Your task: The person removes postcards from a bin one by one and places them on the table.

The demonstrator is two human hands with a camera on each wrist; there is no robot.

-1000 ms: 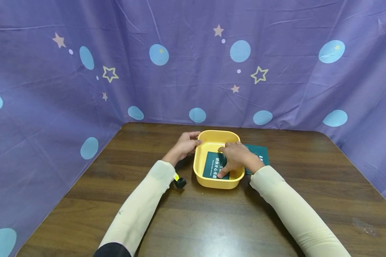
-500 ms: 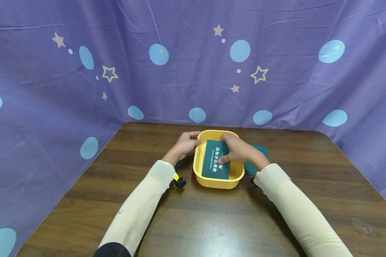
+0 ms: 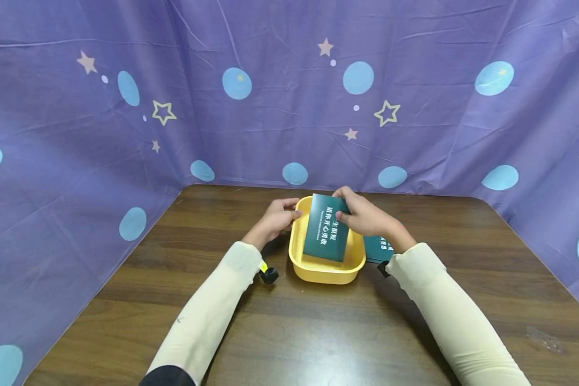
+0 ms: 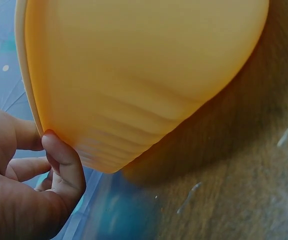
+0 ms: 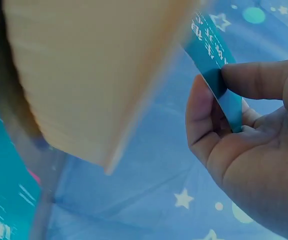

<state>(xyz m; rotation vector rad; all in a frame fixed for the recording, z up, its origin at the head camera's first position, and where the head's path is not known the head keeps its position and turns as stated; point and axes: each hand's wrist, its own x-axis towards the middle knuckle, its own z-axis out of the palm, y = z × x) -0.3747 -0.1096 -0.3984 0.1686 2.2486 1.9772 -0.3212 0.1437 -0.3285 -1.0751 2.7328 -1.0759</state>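
A yellow plastic basin (image 3: 325, 275) stands on the table. My left hand (image 3: 276, 220) pinches its far left rim, thumb over the edge, as the left wrist view shows with the basin wall (image 4: 134, 65). Between the thumb and fingers of my right hand (image 3: 368, 215) is a dark green card (image 3: 322, 231) with white Chinese lettering, held tilted over the basin. The right wrist view shows the thumb on the card's printed face (image 5: 211, 55) and fingers behind it. More green cards (image 3: 378, 250) lie on the table beside the basin's right side, partly hidden by my right hand and wrist.
The brown wooden table (image 3: 289, 332) ends at a purple curtain (image 3: 289, 107) behind and to the sides. A small black device (image 3: 269, 275) sits under my left wrist. A clear scrap (image 3: 544, 340) lies at the right of the table.
My right hand has gripped the green card lying in the basin and lifted it up and away from me, tilting it. My left hand has stayed at the rim.
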